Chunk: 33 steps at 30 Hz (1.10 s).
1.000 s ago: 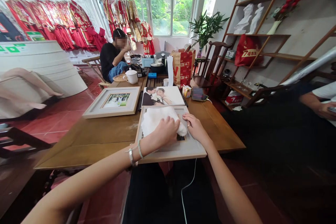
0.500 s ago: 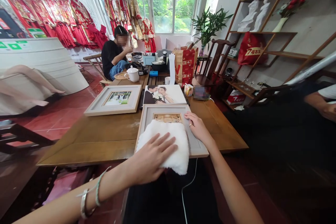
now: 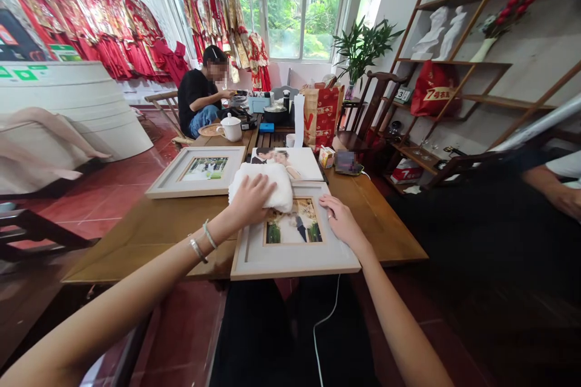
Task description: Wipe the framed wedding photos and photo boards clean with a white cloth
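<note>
A pale wooden picture frame [image 3: 295, 260] with a light grey mount lies flat at the table's near edge, with a wedding photo at its centre. My left hand [image 3: 249, 195] holds a white fluffy cloth [image 3: 279, 188] against the frame's far left corner, fingers curled over the fabric. Part of the cloth hangs past the rim. My right hand [image 3: 340, 217] grips the frame's right side, its fingers bent over the edge onto the mount; the thumb is hardly visible.
On the wooden table [image 3: 149, 242], a second framed photo [image 3: 202, 169] lies left and an unframed portrait print [image 3: 308, 163] beyond. Farther back are a white lidded cup [image 3: 230, 128], paper bag [image 3: 322, 112] and small box [image 3: 325, 157]. One person sits behind; another's hand [image 3: 556, 193] is at right.
My left hand has slid the cloth away from me and leftward, from the frame's near half to its far left corner, uncovering the photo. The right hand stays in place.
</note>
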Tool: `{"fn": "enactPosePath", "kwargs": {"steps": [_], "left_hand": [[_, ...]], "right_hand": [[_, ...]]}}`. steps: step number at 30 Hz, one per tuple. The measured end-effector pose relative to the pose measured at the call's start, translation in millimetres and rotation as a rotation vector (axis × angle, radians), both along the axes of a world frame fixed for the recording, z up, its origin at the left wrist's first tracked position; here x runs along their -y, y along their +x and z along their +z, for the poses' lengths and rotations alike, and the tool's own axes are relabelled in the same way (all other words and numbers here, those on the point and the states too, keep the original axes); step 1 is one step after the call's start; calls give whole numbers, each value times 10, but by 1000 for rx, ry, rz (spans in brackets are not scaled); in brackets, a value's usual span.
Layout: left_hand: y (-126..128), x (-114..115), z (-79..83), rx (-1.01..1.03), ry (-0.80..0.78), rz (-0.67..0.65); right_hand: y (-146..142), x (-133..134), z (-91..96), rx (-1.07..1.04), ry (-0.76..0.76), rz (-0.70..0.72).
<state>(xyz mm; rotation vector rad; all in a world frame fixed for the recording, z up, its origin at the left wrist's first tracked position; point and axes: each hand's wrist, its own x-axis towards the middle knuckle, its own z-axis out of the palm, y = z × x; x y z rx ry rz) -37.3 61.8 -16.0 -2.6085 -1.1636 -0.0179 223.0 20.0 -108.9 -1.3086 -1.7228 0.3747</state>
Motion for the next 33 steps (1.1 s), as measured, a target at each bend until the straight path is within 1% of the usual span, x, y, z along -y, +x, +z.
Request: {"fn": "enactPosePath", "kwargs": {"steps": [3,6,9,12,15,17,18,20,23,27,33], "left_hand": [[7,-37,51,-5,-56,9],[30,107,139,-45,-133,-18],[21,445,242,-53,-210,-28],[-31,911,332,-48,-288,-35],[-78,1316,365,-83,-366,-17],[-92,1456,339,-71,-376,5],[-98,1478,312,-48,-368,9],[-110,1438,243,19,-344,-6],[-134,1234,140,113,-319,-57],[-141,847,53,143,-277,-60],[-107,171,6,127,-145,-51]], "right_hand": [[2,3,8,19,1,-9],[0,11,16,34,7,-13],[-6,22,25,31,7,-6],[-14,32,36,26,-12,-7],[-16,38,42,23,-20,-10],[-15,42,45,18,-19,-10],[-15,44,47,16,-18,-9],[-16,50,54,15,-18,-8],[-21,59,67,26,-20,-9],[-20,56,68,32,-10,-13],[-2,29,30,35,-14,1]]}}
